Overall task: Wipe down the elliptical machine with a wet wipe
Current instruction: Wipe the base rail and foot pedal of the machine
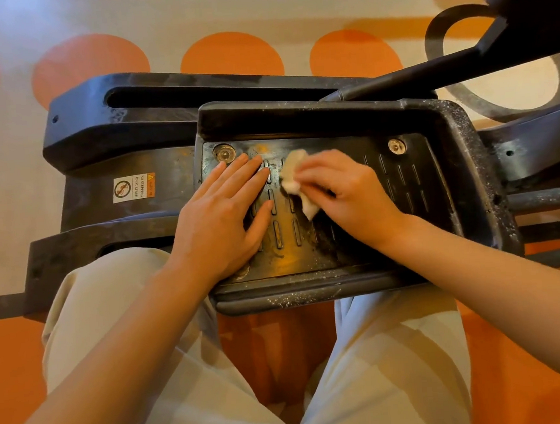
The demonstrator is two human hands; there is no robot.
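Observation:
The elliptical's black foot pedal lies in front of me, dusty along its raised rim, with ribbed slots across its floor. My right hand presses a crumpled, soiled white wet wipe onto the middle of the pedal floor, fingers closed over it. My left hand rests flat on the pedal's left half, fingers spread, holding nothing. The pedal sits over the machine's black base frame.
A warning sticker is on the base frame left of the pedal. A black crank arm rises to the upper right. Rails extend right. My knees in beige trousers flank the pedal's near edge. Orange-dotted floor surrounds.

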